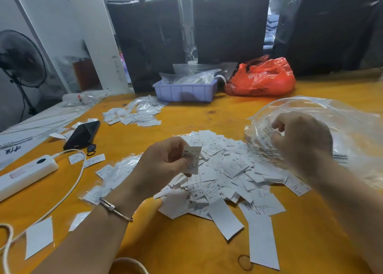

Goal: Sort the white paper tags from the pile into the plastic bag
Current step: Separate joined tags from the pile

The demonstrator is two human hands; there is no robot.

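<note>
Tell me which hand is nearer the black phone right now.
Left. The left hand, pinching a tag, is just right of the black phone; the right hand is far across the pile, at the clear plastic bag.

- Setting: garment packing or storage workroom.
- Orange worktable [207,116] strewn with white size tags [223,170] marked S, M, L, XL.
- Lilac bin [184,92] of bagged labels.
- Tall plastic-wrapped dark bundles [228,24] behind.
- Standing fan [20,60] at left.

Matt paper tags [219,170]; glossy crinkled plastic bag [342,124].
</note>
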